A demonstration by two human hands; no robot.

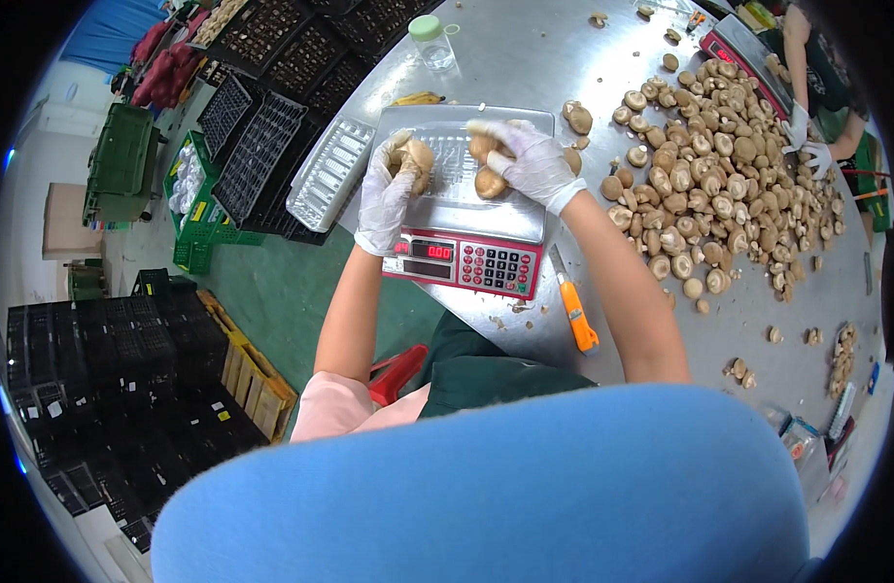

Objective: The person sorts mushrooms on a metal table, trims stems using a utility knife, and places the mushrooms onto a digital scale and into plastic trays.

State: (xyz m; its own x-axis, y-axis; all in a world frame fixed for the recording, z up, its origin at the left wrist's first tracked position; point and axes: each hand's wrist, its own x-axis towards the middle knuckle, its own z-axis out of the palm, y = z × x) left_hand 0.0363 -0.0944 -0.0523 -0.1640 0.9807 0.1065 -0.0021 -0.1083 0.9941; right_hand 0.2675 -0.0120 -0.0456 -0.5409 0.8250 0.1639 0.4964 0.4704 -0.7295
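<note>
A clear plastic tray [453, 162] lies on the metal pan of a red digital scale [499, 270]. My left hand [387, 193], in a whitish glove, is closed around brown mushrooms [418, 157] over the tray's left end. At its right end my right hand [528, 162], gloved too, has its fingers on mushrooms [490, 182]; one sits under the thumb. A large heap of shiitake-like mushrooms [709, 167] spreads over the metal table to the right. An orange utility knife [577, 313] with its blade out lies right of the scale.
Stacked clear trays [332, 175] stand left of the scale, beside black crates [261, 157]. A green-lidded jar [434, 47] and a yellow object [418, 98] are behind it. A co-worker's gloved hands [808, 146] touch the heap's far side, near a second scale [746, 62].
</note>
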